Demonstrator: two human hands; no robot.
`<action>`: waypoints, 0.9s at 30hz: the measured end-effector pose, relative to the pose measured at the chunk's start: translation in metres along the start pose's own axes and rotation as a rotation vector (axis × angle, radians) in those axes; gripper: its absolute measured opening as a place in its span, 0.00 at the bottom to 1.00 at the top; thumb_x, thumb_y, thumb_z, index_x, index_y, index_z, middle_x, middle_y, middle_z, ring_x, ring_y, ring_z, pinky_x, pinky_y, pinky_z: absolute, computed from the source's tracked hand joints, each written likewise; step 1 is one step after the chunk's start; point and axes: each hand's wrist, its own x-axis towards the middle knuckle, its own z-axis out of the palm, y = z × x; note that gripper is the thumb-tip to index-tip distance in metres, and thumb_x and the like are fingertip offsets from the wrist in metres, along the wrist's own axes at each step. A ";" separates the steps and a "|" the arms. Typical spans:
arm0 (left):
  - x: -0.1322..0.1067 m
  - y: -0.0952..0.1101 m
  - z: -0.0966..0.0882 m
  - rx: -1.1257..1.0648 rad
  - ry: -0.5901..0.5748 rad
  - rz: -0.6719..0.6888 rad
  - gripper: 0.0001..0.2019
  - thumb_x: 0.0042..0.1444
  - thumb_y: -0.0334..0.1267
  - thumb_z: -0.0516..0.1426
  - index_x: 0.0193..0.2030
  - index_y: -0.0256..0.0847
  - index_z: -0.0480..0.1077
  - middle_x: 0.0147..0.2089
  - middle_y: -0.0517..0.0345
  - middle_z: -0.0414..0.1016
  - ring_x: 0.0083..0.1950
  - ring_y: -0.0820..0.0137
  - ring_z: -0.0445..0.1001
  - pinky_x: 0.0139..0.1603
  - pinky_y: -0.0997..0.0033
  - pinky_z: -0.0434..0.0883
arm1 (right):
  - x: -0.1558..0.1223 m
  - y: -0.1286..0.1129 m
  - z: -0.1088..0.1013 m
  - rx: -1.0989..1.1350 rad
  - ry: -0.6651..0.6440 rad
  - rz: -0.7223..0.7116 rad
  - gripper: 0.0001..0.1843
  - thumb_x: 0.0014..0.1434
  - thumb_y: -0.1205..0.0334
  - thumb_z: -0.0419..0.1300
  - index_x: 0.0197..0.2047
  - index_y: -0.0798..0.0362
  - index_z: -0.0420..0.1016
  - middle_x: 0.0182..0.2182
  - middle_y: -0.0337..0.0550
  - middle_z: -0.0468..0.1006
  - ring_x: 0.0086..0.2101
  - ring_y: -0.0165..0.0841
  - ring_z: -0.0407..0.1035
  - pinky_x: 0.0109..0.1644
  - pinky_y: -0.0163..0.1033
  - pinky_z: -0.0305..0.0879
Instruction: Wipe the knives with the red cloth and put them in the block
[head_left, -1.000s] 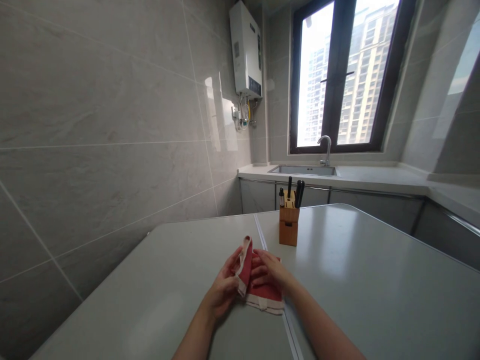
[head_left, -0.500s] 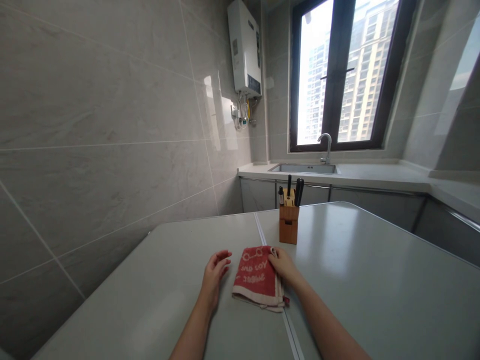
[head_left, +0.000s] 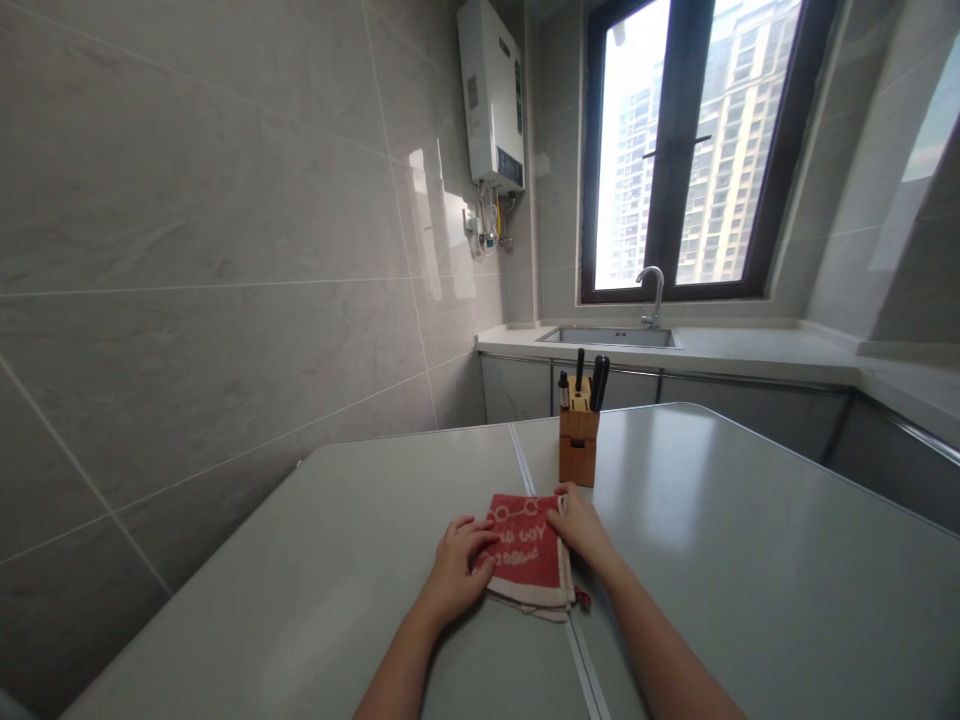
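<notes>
**Item:** folded red towel (head_left: 526,552), white lettering on top, cream hem (head_left: 525,599) along the near edge.

**Location:** near the middle of the near edge of the table (head_left: 712,570), with its right edge at the metal seam strip (head_left: 581,665). A small red loop (head_left: 582,598) projects from the lower right corner.

**Handling:** judged soft, light and limp. The layered fold is likely to slip or open if lifted by one layer. The table top appears smooth, so the towel may slide when pushed.

**Hold points:** the hem and the folded corners are judged the best places to grip, with both layers taken together.

**Left hand** (head_left: 457,570): open and resting on the left part of the towel, with the fingers lightly spread. It has no visible grip.

**Right hand** (head_left: 579,525): fingers slightly curved, in contact with the upper right corner of the towel. Whether they pinch the cloth or only rest on it cannot be determined.

**Nearby:** wooden knife block (head_left: 578,448) upright just beyond the right hand, near the far edge of the table, with black knife handles (head_left: 598,384) projecting from it.

**Clearance:** the knife block stands close to the far right of the towel but does not touch it.

**Background:** steel sink (head_left: 611,338), faucet (head_left: 654,295), window (head_left: 675,150), wall-mounted water heater (head_left: 491,95).
</notes>
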 end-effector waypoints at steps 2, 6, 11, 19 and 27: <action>0.000 -0.001 0.000 -0.038 0.006 0.003 0.18 0.46 0.31 0.58 0.45 0.46 0.75 0.54 0.53 0.73 0.59 0.56 0.60 0.61 0.49 0.58 | -0.002 0.001 -0.003 -0.145 -0.050 0.003 0.18 0.50 0.65 0.55 0.46 0.56 0.65 0.35 0.51 0.76 0.37 0.41 0.71 0.39 0.40 0.60; 0.000 -0.003 0.000 -0.165 0.046 0.017 0.17 0.45 0.31 0.60 0.44 0.48 0.77 0.52 0.50 0.74 0.59 0.52 0.60 0.60 0.46 0.56 | -0.006 0.002 -0.006 -0.281 -0.013 -0.049 0.18 0.54 0.59 0.55 0.47 0.55 0.68 0.41 0.54 0.75 0.41 0.43 0.70 0.40 0.41 0.59; 0.000 -0.001 0.001 -0.271 0.084 -0.005 0.18 0.43 0.29 0.61 0.42 0.48 0.78 0.52 0.48 0.73 0.59 0.50 0.59 0.61 0.46 0.52 | -0.006 0.000 -0.004 -0.346 -0.008 -0.162 0.19 0.54 0.58 0.58 0.49 0.53 0.69 0.45 0.52 0.74 0.47 0.45 0.66 0.44 0.43 0.58; 0.004 0.013 -0.004 -0.412 0.197 -0.103 0.14 0.46 0.31 0.61 0.42 0.44 0.77 0.51 0.47 0.71 0.54 0.57 0.66 0.60 0.55 0.58 | -0.013 -0.012 -0.006 -0.157 0.089 -0.332 0.11 0.54 0.73 0.49 0.39 0.52 0.65 0.38 0.43 0.69 0.36 0.32 0.66 0.37 0.33 0.55; 0.007 0.015 -0.019 -1.309 0.264 -0.423 0.30 0.42 0.27 0.65 0.53 0.48 0.66 0.51 0.56 0.67 0.41 0.78 0.70 0.42 0.81 0.69 | -0.012 -0.013 -0.011 -0.310 0.332 -0.281 0.11 0.57 0.68 0.52 0.43 0.52 0.69 0.41 0.48 0.68 0.43 0.39 0.62 0.43 0.39 0.55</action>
